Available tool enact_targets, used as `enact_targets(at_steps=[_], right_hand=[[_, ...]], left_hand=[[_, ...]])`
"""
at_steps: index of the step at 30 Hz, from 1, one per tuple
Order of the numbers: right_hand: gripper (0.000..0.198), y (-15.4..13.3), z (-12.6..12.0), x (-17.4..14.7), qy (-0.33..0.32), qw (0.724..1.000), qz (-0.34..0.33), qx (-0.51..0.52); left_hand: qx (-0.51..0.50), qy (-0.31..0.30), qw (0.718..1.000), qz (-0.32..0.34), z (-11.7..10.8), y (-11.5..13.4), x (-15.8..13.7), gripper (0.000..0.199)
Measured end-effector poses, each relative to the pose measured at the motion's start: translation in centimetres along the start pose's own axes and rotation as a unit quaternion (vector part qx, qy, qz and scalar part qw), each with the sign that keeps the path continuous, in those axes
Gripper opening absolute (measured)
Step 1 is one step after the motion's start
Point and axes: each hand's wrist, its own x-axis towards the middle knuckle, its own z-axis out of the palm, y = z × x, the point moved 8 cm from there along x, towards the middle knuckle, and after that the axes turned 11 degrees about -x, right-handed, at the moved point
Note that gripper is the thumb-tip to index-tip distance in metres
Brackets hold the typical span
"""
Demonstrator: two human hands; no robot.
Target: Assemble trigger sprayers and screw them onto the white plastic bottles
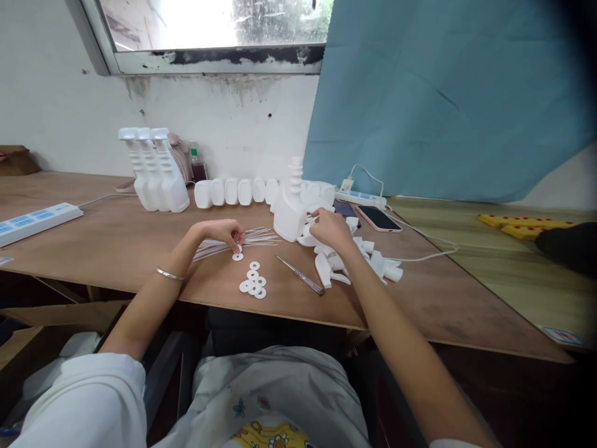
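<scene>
My left hand (228,233) is closed in a pinch at a white ring washer (239,248), just above another washer (237,256) on the table. Beside that hand lies a bundle of thin white tubes (261,237). Several more washers (254,285) form a small heap nearer the table edge. My right hand (332,228) is closed over a pile of white trigger sprayer heads (326,269), its fingers curled on one of them; the grip is partly hidden. Just left of it stands a white bottle (289,218) with a ribbed neck. A clear-handled screwdriver (303,276) lies between the hands.
Three tall white bottles (161,180) stand at the back left, with a row of white bottles (231,191) lying behind the tubes. A pink-edged phone (379,219) and a power strip (361,198) are at the right; another power strip (40,221) is far left.
</scene>
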Motion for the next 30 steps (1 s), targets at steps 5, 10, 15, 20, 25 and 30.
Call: enact_targets(at_steps=[5, 10, 15, 20, 25, 30], right_hand=[[0.042, -0.1, 1.4, -0.1, -0.031, 0.997, -0.026, -0.064], [0.04, -0.3, 2.2, 0.2, -0.024, 0.996, -0.04, -0.082], [0.031, -0.2, 1.9, 0.4, -0.011, 0.997, -0.041, -0.066], [0.011, -0.6, -0.7, -0.3, 0.06, 0.997, -0.038, -0.016], [0.029, -1.7, -4.5, -2.0, 0.237, 0.968, -0.046, 0.064], [0.03, -6.1, -2.6, -3.6, 0.207, 0.944, -0.199, 0.161]], left_hand=[[-0.044, 0.061, 0.997, 0.02, -0.9, 0.8, -0.2, 0.029], [-0.137, 0.121, 0.982, 0.035, -1.6, 1.6, -0.6, 0.032], [-0.208, 0.153, 0.964, 0.059, -2.1, 2.1, -0.8, 0.03], [-0.258, 0.177, 0.945, 0.093, -2.4, 2.5, -0.9, 0.032], [-0.321, 0.214, 0.914, 0.129, -2.5, 3.0, -0.9, 0.029], [-0.369, 0.253, 0.882, 0.146, -2.1, 3.2, -0.4, 0.027]])
